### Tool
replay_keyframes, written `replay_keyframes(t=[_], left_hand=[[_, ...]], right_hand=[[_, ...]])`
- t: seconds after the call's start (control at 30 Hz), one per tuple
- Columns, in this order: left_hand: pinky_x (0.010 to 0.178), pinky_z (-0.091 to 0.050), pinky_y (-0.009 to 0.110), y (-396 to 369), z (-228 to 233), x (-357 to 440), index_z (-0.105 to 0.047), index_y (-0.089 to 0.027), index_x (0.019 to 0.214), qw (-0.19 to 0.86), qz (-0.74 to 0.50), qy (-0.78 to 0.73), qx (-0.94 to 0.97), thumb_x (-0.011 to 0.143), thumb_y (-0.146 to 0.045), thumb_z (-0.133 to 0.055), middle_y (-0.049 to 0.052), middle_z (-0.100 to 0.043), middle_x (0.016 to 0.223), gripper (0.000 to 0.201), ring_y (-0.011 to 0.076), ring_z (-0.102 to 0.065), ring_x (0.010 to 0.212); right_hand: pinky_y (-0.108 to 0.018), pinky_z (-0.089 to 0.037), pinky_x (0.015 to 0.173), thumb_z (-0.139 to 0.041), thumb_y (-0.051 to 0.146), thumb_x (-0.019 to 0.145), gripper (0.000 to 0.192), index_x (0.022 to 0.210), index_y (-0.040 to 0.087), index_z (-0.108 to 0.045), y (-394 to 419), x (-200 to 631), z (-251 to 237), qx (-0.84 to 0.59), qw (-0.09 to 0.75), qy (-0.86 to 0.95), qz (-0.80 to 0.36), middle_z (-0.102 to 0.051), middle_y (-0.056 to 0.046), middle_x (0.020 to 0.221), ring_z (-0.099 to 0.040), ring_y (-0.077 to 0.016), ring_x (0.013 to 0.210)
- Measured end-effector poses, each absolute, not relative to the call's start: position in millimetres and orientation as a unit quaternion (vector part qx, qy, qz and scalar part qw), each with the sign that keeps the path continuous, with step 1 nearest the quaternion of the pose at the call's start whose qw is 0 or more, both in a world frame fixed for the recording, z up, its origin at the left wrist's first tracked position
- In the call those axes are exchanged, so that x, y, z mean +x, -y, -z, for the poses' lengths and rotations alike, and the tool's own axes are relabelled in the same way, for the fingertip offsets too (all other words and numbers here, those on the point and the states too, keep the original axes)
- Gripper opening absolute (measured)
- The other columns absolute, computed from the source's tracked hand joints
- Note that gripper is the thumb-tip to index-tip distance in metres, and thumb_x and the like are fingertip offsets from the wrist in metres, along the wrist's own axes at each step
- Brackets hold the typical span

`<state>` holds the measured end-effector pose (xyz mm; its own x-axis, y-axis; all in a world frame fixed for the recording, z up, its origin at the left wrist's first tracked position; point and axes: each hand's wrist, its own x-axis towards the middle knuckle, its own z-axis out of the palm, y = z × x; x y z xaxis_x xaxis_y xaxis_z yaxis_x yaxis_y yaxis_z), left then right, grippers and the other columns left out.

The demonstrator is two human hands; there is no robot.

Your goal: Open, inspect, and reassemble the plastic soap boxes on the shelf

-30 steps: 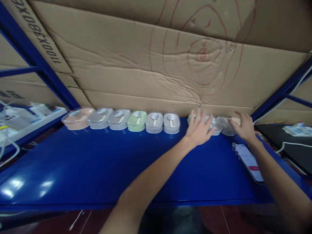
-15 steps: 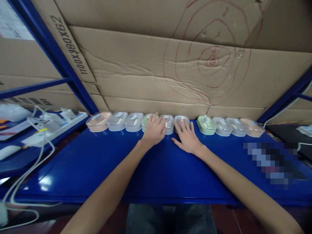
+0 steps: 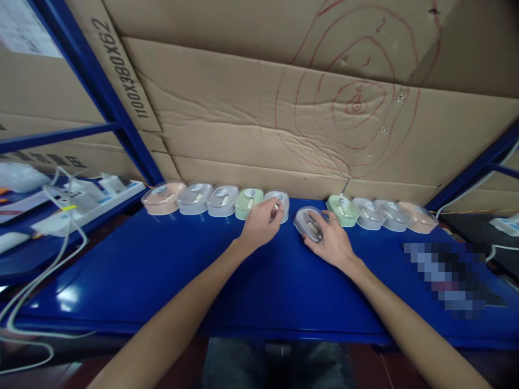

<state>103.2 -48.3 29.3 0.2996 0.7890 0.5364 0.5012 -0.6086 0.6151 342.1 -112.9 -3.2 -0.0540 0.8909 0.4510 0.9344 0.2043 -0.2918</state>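
A person's bare right hand [image 3: 334, 243] has just drawn 1 grey container [image 3: 300, 222] out of the row along the far edge of a blue tabletop [image 3: 263, 292]. It sits nearer than the others and slightly tilted, before a gap in the line, so that piece is now out of rank while its neighbours stay put. The right hand is clamped over it, fingers across the clear lid and thumb at the near side; whether its base is off the surface is hard to judge.

The left hand [image 3: 257, 224] is curled, fingertips bunched before the end container of the left group [image 3: 276, 195]; from here I can't tell whether they grip it or only rest close.

There are 10 lidded containers in all. The left group has 5: from left, 1 peach [image 3: 164, 200], 2 grey [image 3: 195, 199], 1 green [image 3: 243, 205] and the grey end container. The right group has 4: 1 green [image 3: 343, 209], 2 grey [image 3: 368, 214] and 1 peach [image 3: 418, 217]. The 1 in hand lies between. Behind stands 1 cardboard backing [image 3: 223, 129] marked with red rings.
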Motion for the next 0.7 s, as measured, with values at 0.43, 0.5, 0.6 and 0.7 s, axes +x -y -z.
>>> replay_keyframes(t=[0.43,0.5,0.6,0.7], left_hand=[[0.095,-0.063,0.043,97,-16,147,-0.073,-0.025,0.135,0.707,-0.455,-0.258,0.476,0.104,-0.084,-0.032,0.012,-0.082,0.116,0.078,0.0298,-0.077,0.114],[0.104,-0.062,0.045,102,-19,148,-0.075,-0.026,0.136,0.714,-0.470,-0.255,0.451,0.105,-0.084,-0.032,0.011,-0.082,0.122,0.079,0.0304,-0.075,0.121],[0.107,-0.061,0.045,104,-22,149,-0.076,-0.024,0.135,0.703,-0.494,-0.270,0.434,0.105,-0.083,-0.033,0.011,-0.082,0.122,0.079,0.0305,-0.075,0.123],[0.105,-0.062,0.045,98,-21,147,-0.076,-0.022,0.134,0.703,-0.495,-0.290,0.421,0.107,-0.081,-0.033,0.011,-0.083,0.113,0.078,0.0310,-0.077,0.116]], right_hand=[[-0.063,-0.049,0.124,-0.060,0.053,0.106,0.072,0.171,0.041,-0.033,139,305,-7,-0.475,0.470,0.743,-0.044,-0.046,-0.013,0.160,-0.051,-0.0362,0.151],[-0.064,-0.048,0.124,-0.057,0.052,0.108,0.070,0.172,0.042,-0.031,142,300,-4,-0.470,0.469,0.746,-0.054,-0.045,-0.012,0.160,-0.050,-0.0360,0.152],[-0.065,-0.047,0.125,-0.059,0.054,0.107,0.071,0.171,0.040,-0.032,142,298,0,-0.469,0.467,0.746,-0.071,-0.048,-0.013,0.160,-0.050,-0.0365,0.151],[-0.062,-0.051,0.121,-0.055,0.057,0.108,0.065,0.168,0.037,-0.038,135,299,4,-0.473,0.488,0.724,-0.118,-0.053,-0.013,0.162,-0.055,-0.0364,0.149]])
